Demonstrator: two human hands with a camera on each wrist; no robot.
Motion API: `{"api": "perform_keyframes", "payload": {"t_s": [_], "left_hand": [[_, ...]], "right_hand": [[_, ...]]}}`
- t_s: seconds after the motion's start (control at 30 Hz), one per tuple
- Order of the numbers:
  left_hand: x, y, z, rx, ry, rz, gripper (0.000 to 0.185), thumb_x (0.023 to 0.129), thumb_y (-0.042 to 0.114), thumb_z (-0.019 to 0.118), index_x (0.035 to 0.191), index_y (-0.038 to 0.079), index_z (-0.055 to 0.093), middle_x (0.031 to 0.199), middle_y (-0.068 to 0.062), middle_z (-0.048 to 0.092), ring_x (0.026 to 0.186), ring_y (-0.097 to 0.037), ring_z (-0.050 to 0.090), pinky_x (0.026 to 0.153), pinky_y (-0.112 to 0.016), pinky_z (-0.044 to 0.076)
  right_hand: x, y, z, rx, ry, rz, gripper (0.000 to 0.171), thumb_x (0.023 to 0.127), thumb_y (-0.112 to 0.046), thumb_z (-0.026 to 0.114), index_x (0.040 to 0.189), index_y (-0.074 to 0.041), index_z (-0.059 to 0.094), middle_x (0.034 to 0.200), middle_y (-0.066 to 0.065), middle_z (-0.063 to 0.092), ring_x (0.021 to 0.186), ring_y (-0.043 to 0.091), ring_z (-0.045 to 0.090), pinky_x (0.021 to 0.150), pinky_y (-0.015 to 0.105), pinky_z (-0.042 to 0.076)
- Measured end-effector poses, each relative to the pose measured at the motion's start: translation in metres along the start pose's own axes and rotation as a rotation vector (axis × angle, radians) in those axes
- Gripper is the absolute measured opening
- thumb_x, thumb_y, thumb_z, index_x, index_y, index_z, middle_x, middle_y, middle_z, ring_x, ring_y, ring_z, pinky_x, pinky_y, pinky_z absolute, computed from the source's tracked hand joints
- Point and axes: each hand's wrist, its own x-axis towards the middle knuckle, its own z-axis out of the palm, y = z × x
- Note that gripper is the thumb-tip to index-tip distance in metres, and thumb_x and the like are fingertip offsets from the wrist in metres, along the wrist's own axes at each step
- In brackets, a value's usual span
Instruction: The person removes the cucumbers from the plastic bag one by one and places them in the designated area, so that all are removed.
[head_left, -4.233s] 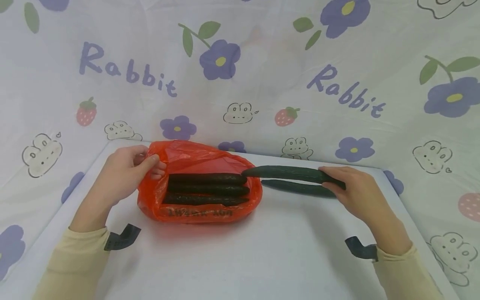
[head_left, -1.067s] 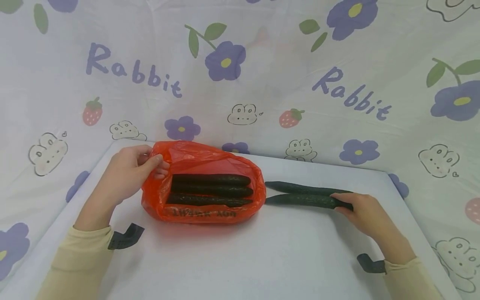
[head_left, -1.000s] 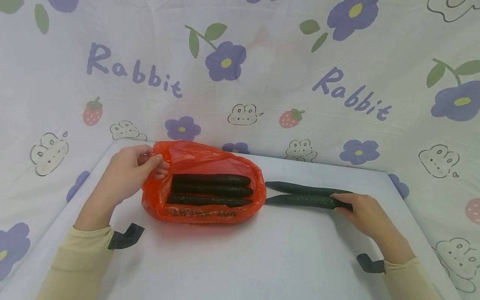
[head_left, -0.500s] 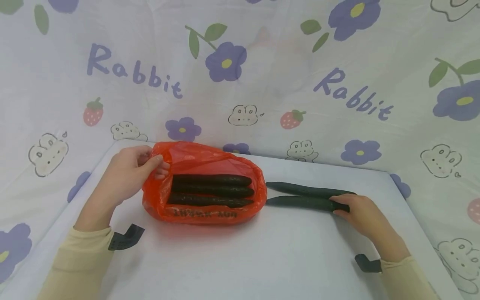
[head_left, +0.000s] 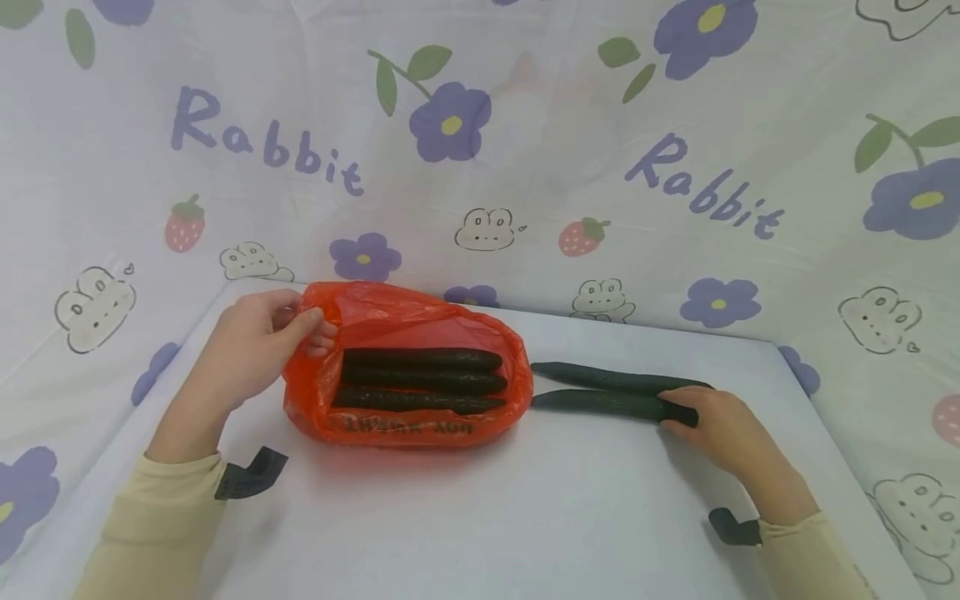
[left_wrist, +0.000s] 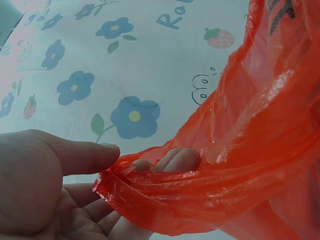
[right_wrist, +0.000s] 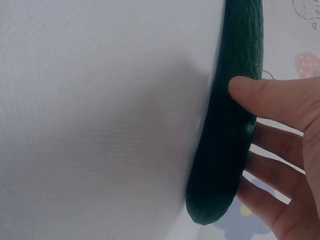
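With thumb and fingers, my left hand (head_left: 251, 346) pinches the left rim of a red plastic bag (head_left: 378, 304); the left wrist view shows the thin film (left_wrist: 165, 200) between them. The bag's mouth gapes toward me, and 3 dark green cucumbers (head_left: 423, 382) lie side by side inside, their left ends hidden. To the right of the bag, my right hand (head_left: 723, 429) grips the right end of another cucumber (head_left: 600, 403), thumb on top in the right wrist view. That cucumber (right_wrist: 225, 135) lies low on the table, its tip right at the bag's edge. A further cucumber (head_left: 600, 376) rests just behind it.
A white table (head_left: 495, 525) carries everything. Behind it hangs a pale cloth (head_left: 525, 150) printed with flowers, rabbits and strawberries. Dark wrist mounts (head_left: 252, 475) stick out by both sleeves.
From about four seconds ago, the right hand has lowered its raised cucumber to the table, in front of the other loose one. Lately that hand shifted slightly left. The left hand keeps its hold.
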Motion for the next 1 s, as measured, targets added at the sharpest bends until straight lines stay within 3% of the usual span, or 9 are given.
{"api": "perform_keyframes", "payload": {"t_s": [0.47,0.87,1.0], "left_hand": [[-0.001,0.002,-0.001,0.009,0.006,0.01,0.032,0.115,0.027,0.057,0.128,0.0,0.069,0.11,-0.012,0.078,0.103,-0.029,0.076,0.101,-0.055,0.059],[-0.001,-0.001,-0.002,0.009,0.013,0.016,0.033,0.115,0.028,0.057,0.128,0.0,0.068,0.11,-0.012,0.079,0.103,-0.029,0.077,0.1,-0.054,0.059],[-0.002,-0.001,-0.002,0.006,0.01,0.012,0.034,0.115,0.028,0.058,0.129,0.0,0.068,0.11,-0.011,0.078,0.102,-0.028,0.077,0.1,-0.054,0.06]], "right_hand": [[-0.002,0.0,-0.003,0.018,0.061,0.011,0.039,0.091,-0.017,0.088,0.123,0.002,0.077,0.123,0.025,0.074,0.119,0.051,0.067,0.102,0.067,0.051],[0.005,-0.018,-0.014,0.054,0.307,-0.132,0.041,0.081,-0.01,0.096,0.119,-0.004,0.079,0.116,0.014,0.079,0.11,0.04,0.074,0.093,0.059,0.057],[0.008,-0.028,-0.021,0.069,0.324,-0.152,0.043,0.081,-0.013,0.096,0.12,-0.005,0.079,0.117,0.013,0.079,0.109,0.039,0.075,0.091,0.058,0.057]]}}
